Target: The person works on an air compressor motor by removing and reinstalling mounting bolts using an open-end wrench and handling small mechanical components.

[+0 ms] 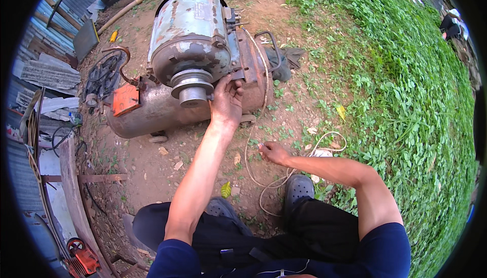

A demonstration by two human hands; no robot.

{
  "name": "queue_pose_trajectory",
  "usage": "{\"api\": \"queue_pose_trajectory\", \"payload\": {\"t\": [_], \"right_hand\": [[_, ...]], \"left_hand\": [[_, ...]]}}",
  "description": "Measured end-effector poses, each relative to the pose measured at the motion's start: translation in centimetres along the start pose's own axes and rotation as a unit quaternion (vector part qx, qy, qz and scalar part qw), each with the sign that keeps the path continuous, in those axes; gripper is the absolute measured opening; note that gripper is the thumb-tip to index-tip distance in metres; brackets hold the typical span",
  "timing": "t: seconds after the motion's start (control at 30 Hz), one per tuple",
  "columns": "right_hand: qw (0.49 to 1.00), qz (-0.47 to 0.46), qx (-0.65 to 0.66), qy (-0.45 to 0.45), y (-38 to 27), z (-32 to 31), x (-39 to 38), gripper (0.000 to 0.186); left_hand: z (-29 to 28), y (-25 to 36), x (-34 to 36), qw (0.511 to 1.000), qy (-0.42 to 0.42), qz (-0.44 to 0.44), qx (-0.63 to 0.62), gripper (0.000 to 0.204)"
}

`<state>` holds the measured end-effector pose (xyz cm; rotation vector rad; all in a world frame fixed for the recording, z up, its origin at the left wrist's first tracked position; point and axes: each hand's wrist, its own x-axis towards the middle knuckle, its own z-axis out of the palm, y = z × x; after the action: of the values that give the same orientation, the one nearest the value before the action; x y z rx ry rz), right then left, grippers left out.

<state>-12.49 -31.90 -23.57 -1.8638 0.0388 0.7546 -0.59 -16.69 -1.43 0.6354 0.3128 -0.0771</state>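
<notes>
A worn electric motor (193, 34) with flaking pale blue paint sits on top of a rusty cylindrical tank (167, 115). From its near end sticks out a grey metal pulley (193, 86). My left hand (227, 103) is just right of the pulley, its curled fingers against the metal mount (244, 75) under the motor. What those fingers grip, if anything, is hidden. Lower and to the right, my right hand (274, 154) is closed above the dirt, fingertips pinched together. Something small and pale shows at its fingertips, too small to name. A thin cream cord (247, 164) runs close beside it.
The cord loops on the ground by my grey clogs (299, 187). An orange box (126, 100) and a bent copper-coloured pipe (124, 64) are on the tank's left. Black hoses (101, 77), metal sheets (48, 77) and a plank (76, 191) lie left. Green plants (401, 105) cover the right.
</notes>
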Motion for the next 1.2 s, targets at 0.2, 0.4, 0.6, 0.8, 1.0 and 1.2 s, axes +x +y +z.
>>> {"api": "queue_pose_trajectory", "payload": {"t": [0.2,0.4,0.6,0.8,1.0,1.2], "right_hand": [[0.978,-0.007,-0.21,-0.015,-0.4,-1.7,2.0,0.044],[0.94,-0.019,-0.328,-0.087,-0.3,-2.3,2.9,0.042],[0.932,-0.029,-0.346,-0.101,-0.8,-2.4,2.2,0.043],[0.915,-0.05,-0.387,-0.098,-0.4,-2.1,2.2,0.042],[0.884,-0.146,-0.44,-0.051,-1.1,-0.7,1.1,0.035],[0.891,-0.118,-0.437,-0.034,-1.4,-1.2,1.0,0.028]], "left_hand": [[0.5,0.9,0.2,0.999,0.0,-0.052,-0.006,0.012],[-0.1,0.1,1.1,0.999,0.021,-0.041,-0.016,0.011],[-0.1,0.6,0.8,1.0,0.008,-0.003,0.002,0.009],[-1.2,1.3,1.2,0.998,-0.039,-0.033,0.032,0.013],[-0.5,1.8,0.4,0.998,-0.045,-0.037,0.029,0.017],[0.7,1.4,0.4,0.995,-0.029,-0.018,0.097,0.016]]}}
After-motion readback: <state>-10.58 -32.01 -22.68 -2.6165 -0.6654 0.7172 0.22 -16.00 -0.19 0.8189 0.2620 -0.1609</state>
